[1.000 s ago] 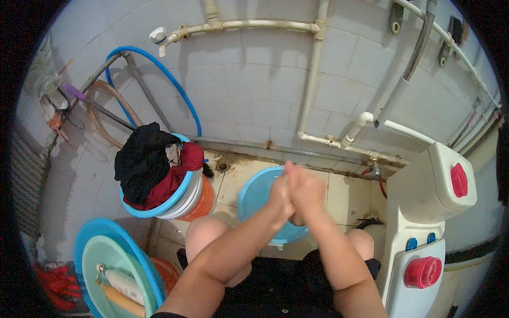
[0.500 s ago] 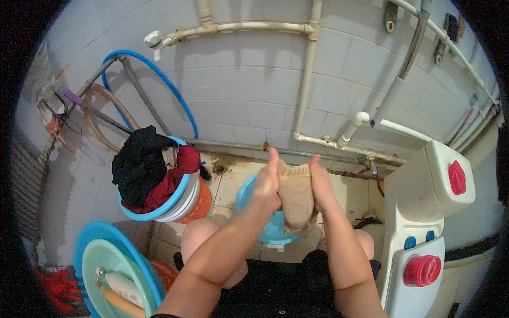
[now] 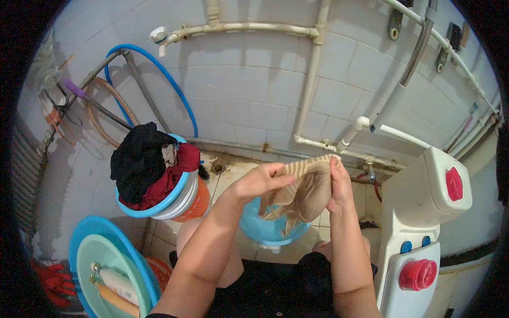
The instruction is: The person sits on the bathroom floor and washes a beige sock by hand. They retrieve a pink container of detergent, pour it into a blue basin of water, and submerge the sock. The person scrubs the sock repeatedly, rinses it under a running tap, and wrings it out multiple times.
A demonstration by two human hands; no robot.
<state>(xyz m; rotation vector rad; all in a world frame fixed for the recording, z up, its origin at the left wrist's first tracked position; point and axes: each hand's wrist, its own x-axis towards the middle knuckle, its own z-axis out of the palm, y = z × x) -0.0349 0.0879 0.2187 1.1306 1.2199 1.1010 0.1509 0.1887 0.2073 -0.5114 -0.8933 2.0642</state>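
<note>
A beige bra (image 3: 314, 192) with striped bands and a rounded cup is stretched between my two hands. My left hand (image 3: 259, 183) pinches its left end, thumb pointing inward. On the other side my right hand (image 3: 340, 185) grips the edge beside the cup, with the thumb up. Loose straps or bands dangle from the lower left of the bra. Below it, on the tiled floor, stands a light blue basin (image 3: 254, 225), partly covered by the bra in this view.
Left of me, a blue-rimmed bucket (image 3: 183, 197) is heaped with black and dark red clothes (image 3: 142, 164). Nearer stand nested blue and green basins (image 3: 85, 254) holding bottles. A white toilet (image 3: 405, 199) with red containers is at my right. Pipes (image 3: 313, 79) run along the tiled wall.
My hands have moved apart, my left one going left and down. The bra, bunched upright between them before, is now spread out and turned, showing its striped bands.
</note>
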